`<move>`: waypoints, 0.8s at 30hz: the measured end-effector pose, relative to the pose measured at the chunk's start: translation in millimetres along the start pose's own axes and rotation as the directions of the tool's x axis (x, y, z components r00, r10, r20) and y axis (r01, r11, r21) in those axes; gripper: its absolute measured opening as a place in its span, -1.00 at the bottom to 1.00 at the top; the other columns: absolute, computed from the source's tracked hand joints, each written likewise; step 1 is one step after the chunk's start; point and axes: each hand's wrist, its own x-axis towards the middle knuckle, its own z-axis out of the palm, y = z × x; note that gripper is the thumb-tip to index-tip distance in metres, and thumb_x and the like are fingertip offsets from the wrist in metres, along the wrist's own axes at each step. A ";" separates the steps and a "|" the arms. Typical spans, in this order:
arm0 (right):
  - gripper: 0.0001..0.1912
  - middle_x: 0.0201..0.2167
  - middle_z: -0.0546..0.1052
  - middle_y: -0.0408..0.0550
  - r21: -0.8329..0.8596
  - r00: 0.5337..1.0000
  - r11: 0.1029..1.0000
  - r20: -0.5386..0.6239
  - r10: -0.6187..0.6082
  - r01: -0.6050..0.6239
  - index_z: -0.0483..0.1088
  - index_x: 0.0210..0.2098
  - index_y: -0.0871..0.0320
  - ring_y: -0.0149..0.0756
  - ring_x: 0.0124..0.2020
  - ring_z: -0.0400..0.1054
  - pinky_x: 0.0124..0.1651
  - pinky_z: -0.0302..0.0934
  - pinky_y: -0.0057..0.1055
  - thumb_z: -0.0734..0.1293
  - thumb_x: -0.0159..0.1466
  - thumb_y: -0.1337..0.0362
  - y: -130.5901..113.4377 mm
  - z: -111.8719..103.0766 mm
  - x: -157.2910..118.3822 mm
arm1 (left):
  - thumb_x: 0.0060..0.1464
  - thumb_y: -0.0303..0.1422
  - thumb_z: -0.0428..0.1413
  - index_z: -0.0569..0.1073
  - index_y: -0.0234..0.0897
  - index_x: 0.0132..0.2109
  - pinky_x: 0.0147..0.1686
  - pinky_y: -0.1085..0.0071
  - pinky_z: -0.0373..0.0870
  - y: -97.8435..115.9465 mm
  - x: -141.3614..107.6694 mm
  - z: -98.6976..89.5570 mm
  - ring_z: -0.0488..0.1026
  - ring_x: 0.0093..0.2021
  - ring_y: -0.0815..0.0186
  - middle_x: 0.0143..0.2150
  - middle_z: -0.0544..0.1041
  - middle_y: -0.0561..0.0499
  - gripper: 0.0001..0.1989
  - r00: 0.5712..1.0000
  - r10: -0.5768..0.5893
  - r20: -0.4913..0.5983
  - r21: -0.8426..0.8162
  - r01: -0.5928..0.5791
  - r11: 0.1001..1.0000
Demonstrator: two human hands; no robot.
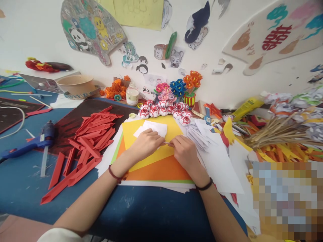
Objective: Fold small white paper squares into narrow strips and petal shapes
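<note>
On the far left of the blue table lies a blue glue gun. Behind and to its right stands a tan bowl, with folded red paper strips heaped in front of it. Next come orange flowers and a small bottle. At centre, the left hand is closed, its fingertips gripping one end of a thin pale piece, too small to identify. The piece spans the gap between the hands, above a yellow sheet overlapping an orange sheet. Beyond it, red-and-white paper flowers stand in a cluster. The right hand is likewise closed, pinching the piece's other end. To its right lie white sheets and, farther over, a bundle of thin sticks.
</note>
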 end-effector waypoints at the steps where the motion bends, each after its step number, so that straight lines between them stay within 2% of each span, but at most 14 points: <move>1: -0.72 -0.50 0.43 -0.03 0.017 1.000 1.000 -0.003 0.010 -0.010 0.38 -0.46 0.17 -0.23 -0.40 0.25 -0.33 0.03 -0.32 0.17 0.36 0.42 -1.3 -0.2 0.0 | 0.29 -0.31 -0.05 0.44 -0.30 -0.32 -0.35 0.35 0.15 0.7 -0.7 0.7 0.36 -0.44 0.30 -0.48 0.45 0.01 -0.74 1.000 -0.016 0.000 -0.023 0.016 1.000; 5: -0.81 -0.41 0.50 -0.02 0.155 0.999 0.987 0.006 0.036 -0.037 0.44 -0.34 0.17 -0.23 -0.34 0.31 -0.29 0.08 -0.34 0.21 0.35 0.39 -3.5 2.7 -1.3 | 0.22 -0.39 0.00 0.46 -0.28 -0.34 -0.39 0.39 0.16 1.5 -2.8 1.1 0.41 -0.45 0.30 -0.50 0.49 0.02 -0.80 0.997 -0.075 0.014 -0.106 0.076 0.992; 11: -0.72 -0.56 0.47 -0.09 0.278 0.986 0.951 -0.047 0.158 -0.139 0.42 -0.54 0.14 -0.29 -0.47 0.31 -0.40 0.08 -0.38 0.23 0.25 0.49 -0.6 9.0 -2.2 | 0.19 -0.39 0.02 0.51 -0.25 -0.32 -0.42 0.45 0.17 -3.0 -3.8 -0.4 0.45 -0.46 0.32 -0.48 0.55 0.01 -0.81 0.992 -0.122 0.043 -0.212 0.128 0.969; 15: -0.81 -0.47 0.55 -0.09 0.412 0.977 0.894 -0.036 0.211 -0.178 0.48 -0.44 0.12 -0.29 -0.42 0.39 -0.35 0.18 -0.40 0.28 0.25 0.43 3.3 3.9 0.7 | 0.14 -0.49 0.02 0.54 -0.25 -0.32 -0.42 0.47 0.21 -9.7 -5.2 -2.9 0.47 -0.46 0.33 -0.47 0.57 0.02 -0.80 0.983 -0.185 0.016 -0.302 0.181 0.936; 18: -0.82 -0.47 0.56 -0.09 0.451 0.959 0.870 -0.095 0.267 -0.198 0.49 -0.43 0.11 -0.28 -0.43 0.40 -0.36 0.22 -0.39 0.29 0.23 0.43 7.8 -1.1 1.3 | 0.18 -0.49 0.00 0.53 -0.27 -0.32 -0.41 0.50 0.24 -15.5 -5.7 -6.8 0.46 -0.47 0.37 -0.48 0.57 0.04 -0.78 0.972 -0.234 0.017 -0.391 0.222 0.893; 20: -0.77 -0.53 0.52 -0.10 0.446 0.951 0.872 -0.124 0.282 -0.200 0.46 -0.50 0.12 -0.29 -0.46 0.38 -0.40 0.20 -0.40 0.26 0.20 0.48 10.0 -2.5 0.5 | 0.22 -0.45 -0.01 0.54 -0.27 -0.29 -0.38 0.49 0.26 -17.3 -5.0 -8.9 0.48 -0.44 0.37 -0.45 0.58 0.03 -0.77 0.977 -0.212 0.025 -0.402 0.204 0.893; 24: -0.75 -0.56 0.45 -0.11 0.398 0.950 0.894 -0.137 0.280 -0.206 0.38 -0.56 0.13 -0.31 -0.48 0.32 -0.42 0.14 -0.41 0.22 0.16 0.53 9.8 0.1 -1.8 | 0.27 -0.32 -0.01 0.56 -0.23 -0.18 -0.24 0.39 0.27 -12.7 -1.4 -8.7 0.47 -0.26 0.27 -0.30 0.59 -0.03 -0.76 0.992 -0.123 -0.021 -0.301 0.111 0.947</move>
